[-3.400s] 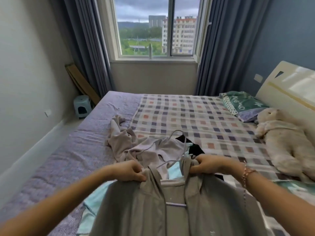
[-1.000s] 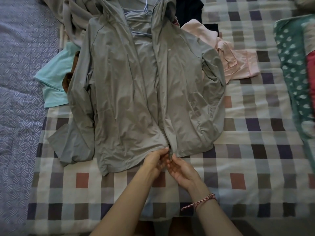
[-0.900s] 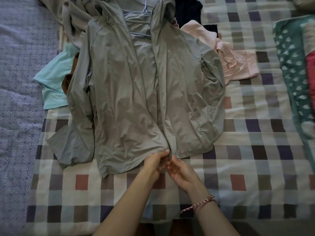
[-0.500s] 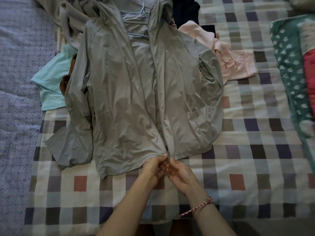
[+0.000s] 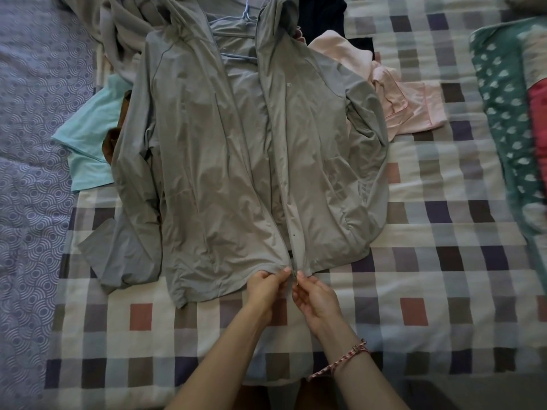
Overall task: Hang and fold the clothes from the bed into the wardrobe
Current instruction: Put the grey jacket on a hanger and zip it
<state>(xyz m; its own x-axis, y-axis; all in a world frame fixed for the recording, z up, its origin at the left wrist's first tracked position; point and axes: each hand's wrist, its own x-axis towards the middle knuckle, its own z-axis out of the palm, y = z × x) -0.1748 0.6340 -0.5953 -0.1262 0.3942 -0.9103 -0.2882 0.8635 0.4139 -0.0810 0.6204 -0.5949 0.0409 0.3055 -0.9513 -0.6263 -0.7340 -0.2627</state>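
As left hand (image 5: 266, 287) and right hand (image 5: 315, 294) pinch jacket (image 5: 236, 161), hood (image 5: 278, 16) is cropped.

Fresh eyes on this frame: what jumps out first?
A grey jacket lies spread flat mid-frame on the checked bedspread, a hanger showing in its open collar at the top. At its hem, the left hand and right hand pinch the two front edges at the zip's foot. A pink garment pokes out at picture right, a mint garment at picture left.
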